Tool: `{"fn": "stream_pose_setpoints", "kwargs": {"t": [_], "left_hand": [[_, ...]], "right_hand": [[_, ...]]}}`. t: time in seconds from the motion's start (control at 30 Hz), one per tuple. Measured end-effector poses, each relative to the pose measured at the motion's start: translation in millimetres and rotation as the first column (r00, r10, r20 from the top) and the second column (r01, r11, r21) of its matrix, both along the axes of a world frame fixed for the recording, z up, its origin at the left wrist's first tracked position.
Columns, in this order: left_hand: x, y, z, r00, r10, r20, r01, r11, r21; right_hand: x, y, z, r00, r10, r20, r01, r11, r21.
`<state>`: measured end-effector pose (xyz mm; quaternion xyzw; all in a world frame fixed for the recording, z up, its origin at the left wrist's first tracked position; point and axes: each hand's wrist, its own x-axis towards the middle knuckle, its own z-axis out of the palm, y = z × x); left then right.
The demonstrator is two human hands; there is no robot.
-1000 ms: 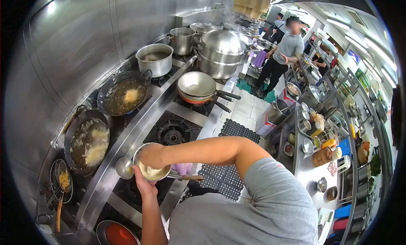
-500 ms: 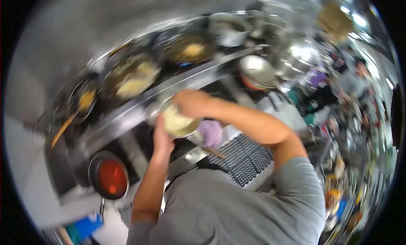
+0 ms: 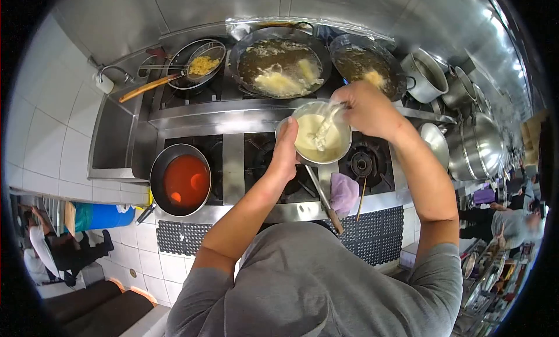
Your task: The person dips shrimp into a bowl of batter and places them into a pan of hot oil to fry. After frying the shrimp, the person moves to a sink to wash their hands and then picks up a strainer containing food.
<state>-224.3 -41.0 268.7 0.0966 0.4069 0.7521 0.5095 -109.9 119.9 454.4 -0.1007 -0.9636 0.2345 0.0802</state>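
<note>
My left hand (image 3: 283,153) grips the left rim of a metal bowl (image 3: 347,148) with pale, creamy batter (image 3: 308,140) in it. Fingers of my right hand (image 3: 364,107) are pinched on a whitish, batter-coated strip of food (image 3: 328,123), which hangs down into the batter. Just behind the bowl, a wide pan of bubbling oil (image 3: 279,55) holds pale battered pieces (image 3: 280,82). Beyond my right hand is a second oil pan (image 3: 355,55) with a golden fried piece (image 3: 374,78).
A skimmer (image 3: 204,62) with yellow fried bits rests over a pan at left. Red sauce fills a frying pan (image 3: 192,183) on the front burner. A purple cloth (image 3: 344,192) and a wooden-handled tool (image 3: 332,215) lie at the stove edge. Pots (image 3: 426,81) stand right; other people (image 3: 512,226) are farther off.
My view has turned and steadied. My right hand has risen from inside the bowl to its right rim, drawing the coated strip up. The left hand still holds the bowl.
</note>
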Motion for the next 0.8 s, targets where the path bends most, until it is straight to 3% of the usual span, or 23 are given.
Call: {"fn": "stream_pose_setpoints", "kwargs": {"t": [0.03,0.2,0.33,0.4,0.53,0.8], "left_hand": [[-4,2,3,1.0,-0.022,0.002,0.022,1.0,-0.001],[-27,31,9,0.998,-0.012,0.058,0.01,0.999,0.043],[-47,51,33,1.0,-0.003,0.0,0.003,1.0,0.03],[-57,61,38,1.0,0.016,0.015,-0.016,1.0,0.019],[-82,76,45,0.997,0.075,-0.009,-0.073,0.991,0.113],[-124,86,61,0.981,0.176,-0.081,-0.165,0.977,0.134]], "right_hand": [[-3,2,12,0.996,-0.081,0.035,0.085,0.99,-0.11],[-30,35,49,0.999,-0.043,0.029,0.046,0.995,-0.086],[-55,54,70,1.0,-0.02,-0.008,0.019,0.992,-0.122],[-68,68,72,0.989,-0.007,-0.146,-0.014,0.989,-0.146],[-96,82,95,0.984,0.009,-0.178,-0.039,0.986,-0.162],[-157,81,96,0.983,0.083,-0.166,-0.07,0.994,0.087]]}}
